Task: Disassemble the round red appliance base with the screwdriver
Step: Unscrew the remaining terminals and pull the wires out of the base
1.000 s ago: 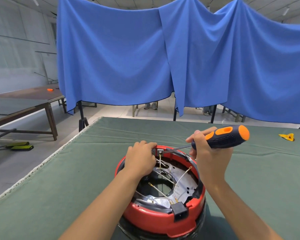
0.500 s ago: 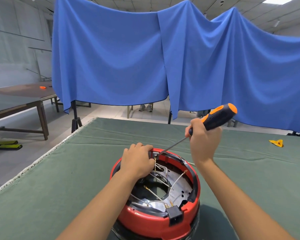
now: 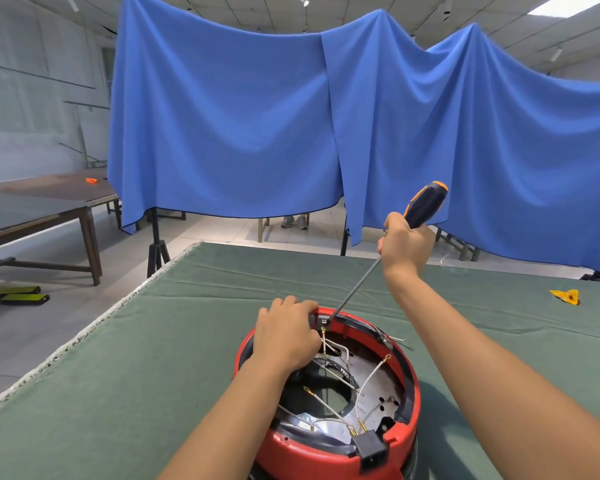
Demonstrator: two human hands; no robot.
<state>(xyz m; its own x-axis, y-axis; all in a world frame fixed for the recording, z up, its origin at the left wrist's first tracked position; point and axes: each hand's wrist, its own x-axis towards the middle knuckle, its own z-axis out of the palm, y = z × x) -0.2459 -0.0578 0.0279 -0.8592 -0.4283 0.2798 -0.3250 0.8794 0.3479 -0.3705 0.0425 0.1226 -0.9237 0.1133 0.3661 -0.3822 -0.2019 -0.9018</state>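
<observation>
On the green cloth-covered table (image 3: pixel 153 358), near its front edge, sits the round red appliance base (image 3: pixel 329 455), open side up. Red outer ring, black inner rim; inside, a grey metal plate with a large central opening, several white wires ending in brass ring terminals, and a black socket block (image 3: pixel 371 448) at the near rim. Left hand (image 3: pixel 286 336) grips the far-left rim, fingers curled over the edge. Right hand (image 3: pixel 404 249) is closed round the black-and-orange handle of the screwdriver (image 3: pixel 388 252), held raised, shaft slanting down-left, tip at a small fitting on the far rim. Tip engagement with a screw: probably seated, too small to confirm. Left fingertips hidden behind the rim; base's bottom edge cut off by the frame. Blue drape (image 3: pixel 326 133) hangs behind.
</observation>
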